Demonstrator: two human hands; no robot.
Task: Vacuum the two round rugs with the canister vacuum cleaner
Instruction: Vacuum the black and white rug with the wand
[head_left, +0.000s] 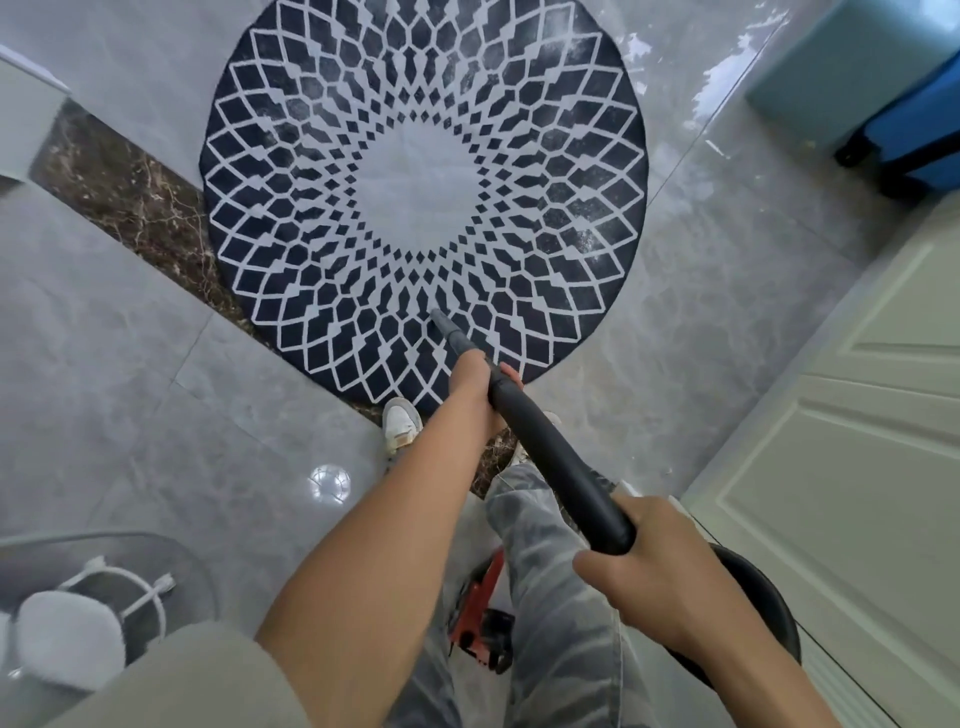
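A round dark-blue rug (423, 197) with a white diamond pattern and a pale centre lies on the grey tile floor ahead. The black vacuum wand (550, 452) slants from lower right up to the rug, and its narrow nozzle tip (439, 318) touches the rug's near part. My left hand (472, 384) grips the wand low, near the nozzle. My right hand (649, 566) grips the wand's upper end, where the black hose (763, 587) curves away behind my wrist. A red part of the vacuum body (475, 618) shows between my legs. White dusty patches lie on the rug's right side.
My white shoe (400, 423) stands at the rug's near edge. A glass table with a white stool (67, 634) is at lower left. A white panelled door (852, 467) lines the right side. A blue suitcase (914, 135) stands at upper right, white furniture (21, 124) at upper left.
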